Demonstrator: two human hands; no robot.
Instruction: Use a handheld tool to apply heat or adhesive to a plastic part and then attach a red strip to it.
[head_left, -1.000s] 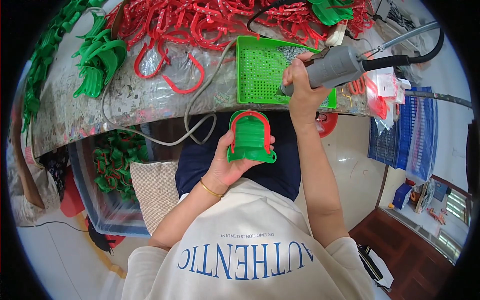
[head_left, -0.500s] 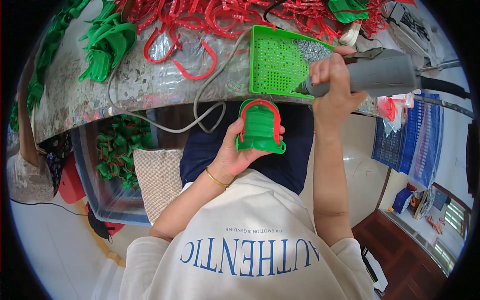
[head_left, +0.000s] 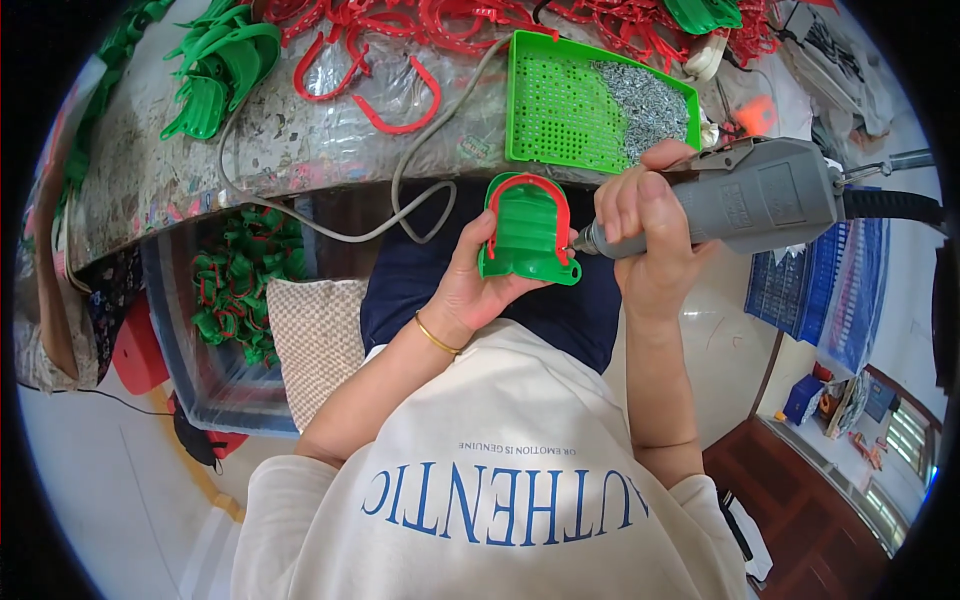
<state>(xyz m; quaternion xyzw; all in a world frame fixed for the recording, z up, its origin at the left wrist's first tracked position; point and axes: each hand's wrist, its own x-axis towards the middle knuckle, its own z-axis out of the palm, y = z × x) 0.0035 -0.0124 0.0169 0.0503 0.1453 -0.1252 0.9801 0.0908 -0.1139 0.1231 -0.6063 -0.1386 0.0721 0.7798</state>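
My left hand grips a green curved plastic piece with a red U-shaped plastic strip lying along its inner edge. The thumb is at its left side and the fingers are under it. In my right hand is a grey electric screwdriver, its body wrapped by the fingers. The tip of the screwdriver points left and is at the right end of the red strip; whether a screw sits on the tip is too small to tell. Beyond both hands, a green perforated tray stands at the table edge with small silvery screws heaped on its right side.
Red U-shaped strips lie across the back of the table. Stacked green pieces sit at the left. A grey cord loops over the table edge. A blue bin at lower left holds green-and-red pieces. A black cable trails from the screwdriver.
My right hand has brought the screwdriver from the screw tray down and left to the right side of the green piece. My left hand has risen slightly, still holding the piece.
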